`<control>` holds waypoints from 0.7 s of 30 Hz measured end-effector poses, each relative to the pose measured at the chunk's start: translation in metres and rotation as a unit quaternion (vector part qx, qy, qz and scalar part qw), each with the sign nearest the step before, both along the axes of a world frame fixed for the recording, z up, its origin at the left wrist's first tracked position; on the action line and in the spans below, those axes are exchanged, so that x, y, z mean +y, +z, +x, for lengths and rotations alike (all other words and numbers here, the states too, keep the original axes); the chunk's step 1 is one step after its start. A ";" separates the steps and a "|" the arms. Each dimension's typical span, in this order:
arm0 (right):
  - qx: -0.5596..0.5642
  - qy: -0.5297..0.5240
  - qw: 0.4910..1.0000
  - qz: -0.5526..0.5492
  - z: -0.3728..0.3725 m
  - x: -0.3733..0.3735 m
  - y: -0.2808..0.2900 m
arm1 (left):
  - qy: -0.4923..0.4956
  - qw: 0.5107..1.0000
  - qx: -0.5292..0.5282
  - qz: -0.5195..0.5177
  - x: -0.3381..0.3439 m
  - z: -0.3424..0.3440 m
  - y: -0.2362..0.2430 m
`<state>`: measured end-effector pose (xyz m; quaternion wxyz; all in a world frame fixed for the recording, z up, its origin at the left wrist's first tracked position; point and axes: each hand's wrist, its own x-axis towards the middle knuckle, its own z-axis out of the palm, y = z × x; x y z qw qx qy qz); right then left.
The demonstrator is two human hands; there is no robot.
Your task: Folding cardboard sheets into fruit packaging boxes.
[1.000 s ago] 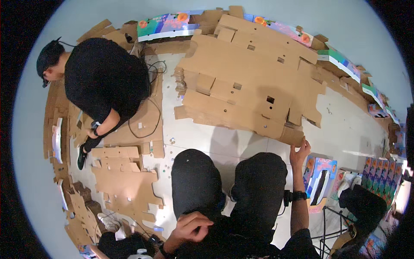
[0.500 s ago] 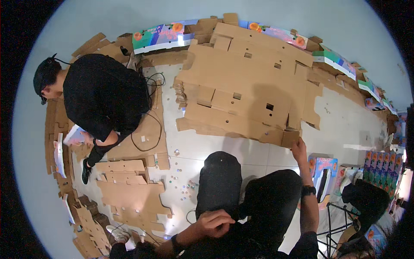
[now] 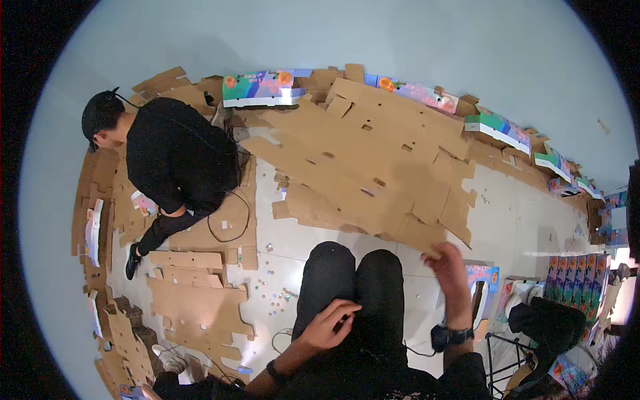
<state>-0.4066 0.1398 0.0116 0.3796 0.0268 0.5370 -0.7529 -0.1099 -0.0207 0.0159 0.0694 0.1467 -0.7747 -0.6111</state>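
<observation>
My right hand (image 3: 448, 268) pinches the near right corner of a large brown flattened cardboard box (image 3: 373, 157). This sheet has several holes and slots and lies turned at an angle on top of a stack of similar flattened cardboard (image 3: 320, 212), whose edges show at the near left. Part of the pinching fingertips is hidden by the hand itself. My left hand (image 3: 330, 325) rests over my left thigh, its fingers loosely bent and apart, with nothing visible in it.
A person in black (image 3: 177, 150) bends over more cardboard at the left. Small round bits (image 3: 280, 297) lie scattered on the floor. Flattened cardboard (image 3: 200, 300) lies near left. Printed cartons (image 3: 577, 287) stand at the right, beside a black wire stool frame (image 3: 507, 360).
The top cardboard sheet has turned, its left end swinging out past the stack. My right hand has moved slightly nearer with its corner. My knees have come together, and the left hand's fingers have loosened.
</observation>
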 end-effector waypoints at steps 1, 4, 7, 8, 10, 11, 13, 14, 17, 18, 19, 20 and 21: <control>-0.017 0.056 0.998 -0.023 0.017 -0.009 0.016 | -0.004 0.998 0.025 -0.059 0.002 -0.006 0.001; -0.094 0.178 0.977 -0.066 0.071 -0.030 0.061 | -0.050 0.989 0.046 -0.128 0.005 -0.030 0.004; -0.016 0.139 0.989 -0.039 0.133 -0.051 0.095 | 0.027 0.988 0.152 0.003 0.013 -0.070 0.008; -0.029 0.193 0.978 -0.068 0.144 -0.050 0.106 | 0.030 0.986 0.132 -0.100 0.011 -0.081 0.011; 0.109 0.174 0.976 -0.071 0.174 -0.063 0.118 | 0.036 0.920 0.109 -0.374 0.006 -0.105 0.020; 0.052 0.247 0.962 -0.101 0.183 -0.058 0.123 | 0.028 0.922 0.109 -0.371 0.009 -0.113 0.024; 0.004 0.301 0.949 -0.092 0.203 -0.055 0.122 | 0.044 0.927 0.111 -0.356 0.011 -0.123 0.030; 0.014 0.310 0.948 -0.073 0.210 -0.052 0.118 | 0.054 0.923 0.136 -0.355 0.013 -0.122 0.033; 0.091 0.393 0.896 -0.186 0.200 -0.012 0.089 | 0.045 0.940 0.123 -0.314 0.004 -0.098 0.036; 0.169 0.410 0.890 -0.103 0.194 0.009 0.080 | 0.049 0.937 0.140 -0.316 -0.001 -0.083 0.038; 0.258 0.379 0.889 0.008 0.193 0.029 0.070 | 0.061 0.944 0.133 -0.296 -0.004 -0.062 0.040; 0.317 0.276 0.904 0.075 0.185 0.051 0.060 | 0.072 0.951 0.124 -0.275 -0.006 -0.040 0.044; 0.264 0.269 0.877 0.299 0.178 0.073 0.052 | 0.073 0.952 0.120 -0.273 -0.009 -0.019 0.047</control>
